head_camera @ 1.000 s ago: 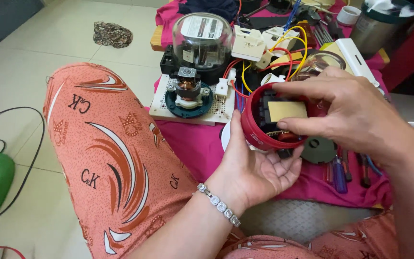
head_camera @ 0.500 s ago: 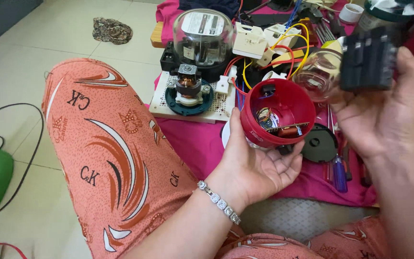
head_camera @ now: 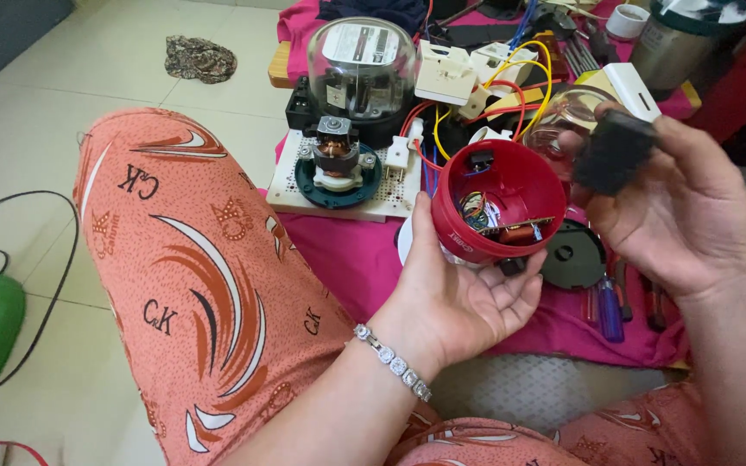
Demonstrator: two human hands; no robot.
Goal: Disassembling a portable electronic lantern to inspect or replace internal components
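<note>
Red round housing (head_camera: pixel 496 207) with exposed wiring, cupped in left hand (head_camera: pixel 459 298); right hand (head_camera: pixel 679 216) fingers around black block (head_camera: pixel 612 154).

A round housing (head_camera: pixel 498 207) is cradled in the left hand (head_camera: pixel 459 298); a block (head_camera: pixel 612 154) is held right of it; a motor board (head_camera: pixel 338 168) lies behind-left.

You've got the red round housing (head_camera: pixel 496 200) cupped in your left hand (head_camera: pixel 464 298), open side tipped up so the coloured wires and a small copper coil inside show. The black boxy part (head_camera: pixel 612 154) is out of it, pinched in your right hand (head_camera: pixel 684 216) just beside.
</note>
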